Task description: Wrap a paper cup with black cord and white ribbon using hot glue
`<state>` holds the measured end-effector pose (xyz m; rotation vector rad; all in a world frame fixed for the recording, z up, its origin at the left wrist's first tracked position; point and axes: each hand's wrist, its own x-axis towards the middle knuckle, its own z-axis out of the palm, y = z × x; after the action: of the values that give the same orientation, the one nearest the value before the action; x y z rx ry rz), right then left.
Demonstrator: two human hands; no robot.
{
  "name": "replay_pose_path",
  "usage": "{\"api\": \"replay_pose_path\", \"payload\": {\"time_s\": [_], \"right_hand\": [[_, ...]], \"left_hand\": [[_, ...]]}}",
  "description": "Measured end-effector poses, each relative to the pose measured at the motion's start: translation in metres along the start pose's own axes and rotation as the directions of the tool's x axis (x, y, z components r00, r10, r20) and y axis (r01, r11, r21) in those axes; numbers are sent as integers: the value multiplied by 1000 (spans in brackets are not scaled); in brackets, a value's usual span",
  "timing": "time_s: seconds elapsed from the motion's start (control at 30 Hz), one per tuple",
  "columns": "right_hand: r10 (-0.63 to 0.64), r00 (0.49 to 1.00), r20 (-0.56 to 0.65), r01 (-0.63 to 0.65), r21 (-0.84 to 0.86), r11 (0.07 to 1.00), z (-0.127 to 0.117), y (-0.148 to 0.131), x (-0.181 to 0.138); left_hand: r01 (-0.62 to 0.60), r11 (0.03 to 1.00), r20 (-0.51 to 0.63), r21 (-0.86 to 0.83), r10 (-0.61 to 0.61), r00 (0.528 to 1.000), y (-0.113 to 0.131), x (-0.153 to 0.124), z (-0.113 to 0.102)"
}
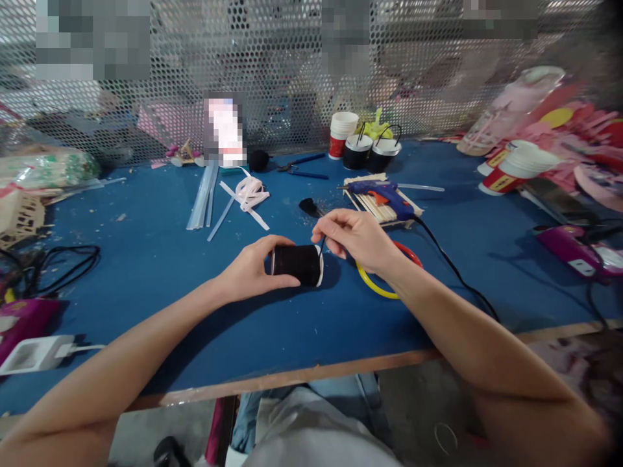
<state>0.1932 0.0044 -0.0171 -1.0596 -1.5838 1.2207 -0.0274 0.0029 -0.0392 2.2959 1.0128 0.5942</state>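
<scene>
L grip is clenched round the black spool, which sits just right of the palm, low over the table. Long axis runs left-right, btwn both grips. R grip pinches the thread end just left of its fingertips, at the spool's right rim, so R is nearer that end. Spool: dark winding, white rims. Beyond R grip, well apart: glue gun.

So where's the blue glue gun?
In the head view the glue gun lies on a pile of wooden sticks, a little right of the picture's middle, just behind the right hand and in front of the black cups.
</scene>
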Motion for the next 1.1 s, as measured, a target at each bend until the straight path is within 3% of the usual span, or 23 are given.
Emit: {"api": "replay_pose_path", "payload": {"time_s": [0.13, 0.27, 0.8, 1.1], "right_hand": [[126, 991, 43, -133, 298, 945, -5, 3, 2], [135, 991, 22, -134, 358, 924, -10, 6, 4], [92, 996, 9, -92, 210, 973, -9, 14, 5], [-56, 997, -52, 50, -115, 992, -4, 11, 3]], "left_hand": [[111, 970, 83, -215, -95, 992, 1, 0, 1], [147, 935, 136, -323, -108, 985, 2, 0, 3], [-28, 991, 70, -128, 38, 997, 5, -5, 3], [-108, 987, 57, -116, 116, 992, 9, -6, 1]]}}
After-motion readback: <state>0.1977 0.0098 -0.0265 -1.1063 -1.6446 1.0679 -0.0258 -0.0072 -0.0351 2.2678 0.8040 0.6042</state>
